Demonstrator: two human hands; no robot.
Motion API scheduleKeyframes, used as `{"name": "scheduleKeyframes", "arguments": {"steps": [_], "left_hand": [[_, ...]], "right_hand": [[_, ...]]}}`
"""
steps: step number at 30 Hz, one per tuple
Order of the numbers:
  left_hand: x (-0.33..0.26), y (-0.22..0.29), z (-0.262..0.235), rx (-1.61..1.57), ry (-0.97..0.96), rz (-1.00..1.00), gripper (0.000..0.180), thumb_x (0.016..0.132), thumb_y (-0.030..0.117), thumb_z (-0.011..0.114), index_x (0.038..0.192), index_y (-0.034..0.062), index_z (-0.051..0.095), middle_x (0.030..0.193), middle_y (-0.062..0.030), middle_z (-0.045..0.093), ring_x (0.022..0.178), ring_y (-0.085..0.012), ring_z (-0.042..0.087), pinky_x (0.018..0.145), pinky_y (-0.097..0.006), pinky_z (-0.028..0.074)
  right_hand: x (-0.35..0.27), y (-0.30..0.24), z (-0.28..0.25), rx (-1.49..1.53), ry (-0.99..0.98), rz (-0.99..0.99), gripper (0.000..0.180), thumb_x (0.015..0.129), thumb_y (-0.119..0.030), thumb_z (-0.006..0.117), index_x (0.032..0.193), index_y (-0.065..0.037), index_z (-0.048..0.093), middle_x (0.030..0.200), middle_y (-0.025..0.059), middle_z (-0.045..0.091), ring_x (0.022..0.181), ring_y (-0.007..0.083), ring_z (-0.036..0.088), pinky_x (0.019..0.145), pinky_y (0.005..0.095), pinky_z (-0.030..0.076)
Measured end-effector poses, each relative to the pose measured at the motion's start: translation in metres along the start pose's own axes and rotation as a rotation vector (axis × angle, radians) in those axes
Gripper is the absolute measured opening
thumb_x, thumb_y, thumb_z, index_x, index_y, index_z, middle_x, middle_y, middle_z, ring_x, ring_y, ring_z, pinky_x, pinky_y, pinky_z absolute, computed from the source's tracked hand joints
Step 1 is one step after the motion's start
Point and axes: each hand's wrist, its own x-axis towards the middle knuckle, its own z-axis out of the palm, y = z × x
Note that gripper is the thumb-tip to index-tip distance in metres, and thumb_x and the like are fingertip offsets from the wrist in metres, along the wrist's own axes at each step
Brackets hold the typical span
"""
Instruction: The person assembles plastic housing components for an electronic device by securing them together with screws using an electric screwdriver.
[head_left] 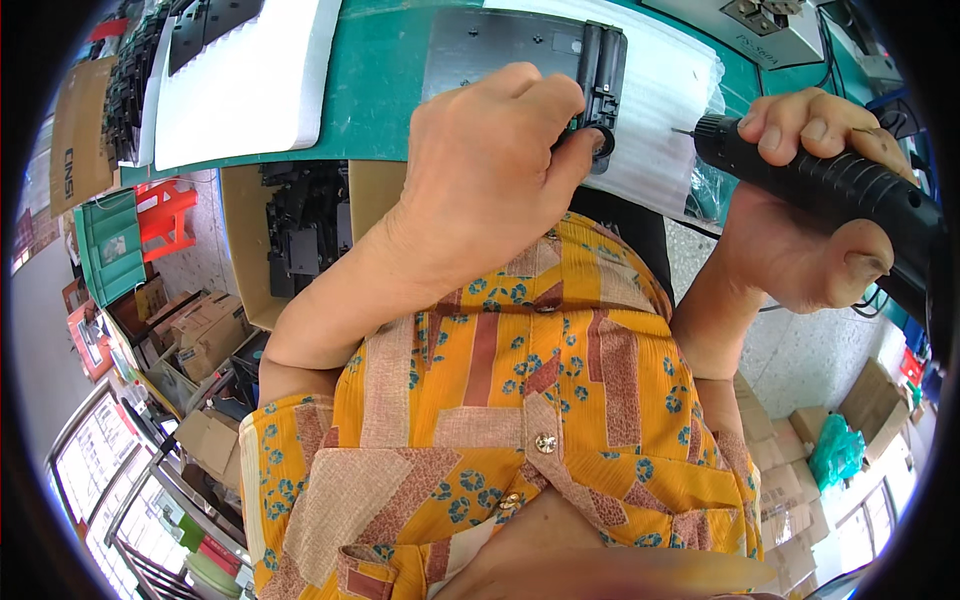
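On the green table lies a flat dark plastic panel [490, 50], with a long black bar-shaped assembly [602, 65] along its right side. My left hand [495, 150] is closed at the near end of this assembly, its thumb pressing by a round black piece; the curled fingers partly hide what they grip. To the right, my right hand [790, 240] is wrapped around a black electric screwdriver [830, 180]. The screwdriver lies nearly level, its thin bit [682, 132] pointing left towards the assembly and apart from it.
White foam sheeting [655, 100] lies under the panel, with crinkled clear plastic at its right. Another white foam sheet [250, 90] is at the left, beside stacked black parts [130, 90]. An open cardboard box [375, 185] holds black pieces below the table edge. A pale machine [770, 45] stands far right.
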Motion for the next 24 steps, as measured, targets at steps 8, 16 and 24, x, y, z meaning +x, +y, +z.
{"name": "scheduleKeyframes", "arguments": {"steps": [8, 16, 24], "left_hand": [[0.006, -0.006, -0.010, -0.082, -0.027, -0.025, 0.016, 0.085, -0.003, 0.074, 0.100, 0.0023, 0.072, 0.079, -0.0046, 0.065, 0.061, -0.0110, 0.059, 0.056, -0.024, 0.047], [0.006, -0.003, 0.001, -0.284, 0.110, 0.245, 0.019, 0.085, -0.011, 0.069, 0.101, -0.0011, 0.073, 0.094, -0.0079, 0.071, 0.078, -0.0118, 0.067, 0.068, -0.023, 0.054], [0.002, 0.002, -0.002, -0.418, 0.172, 0.235, 0.021, 0.085, -0.014, 0.067, 0.101, -0.0024, 0.073, 0.098, -0.0105, 0.073, 0.083, -0.0148, 0.071, 0.073, -0.025, 0.056]], "right_hand": [[0.000, 0.002, -0.003, -0.027, 0.001, -0.024, 0.067, 0.093, -0.062, 0.064, 0.130, -0.007, 0.059, 0.107, 0.0129, 0.059, 0.084, 0.0243, 0.060, 0.075, 0.0435, 0.050], [-0.001, 0.001, 0.001, 0.024, 0.014, -0.015, 0.069, 0.094, -0.061, 0.064, 0.134, -0.006, 0.055, 0.112, 0.0145, 0.056, 0.090, 0.0266, 0.058, 0.079, 0.0451, 0.049], [0.000, -0.010, 0.038, -0.401, 0.383, 0.131, 0.073, 0.094, -0.048, 0.069, 0.134, 0.010, 0.050, 0.117, 0.0253, 0.060, 0.102, 0.0380, 0.063, 0.097, 0.0543, 0.052]]}}
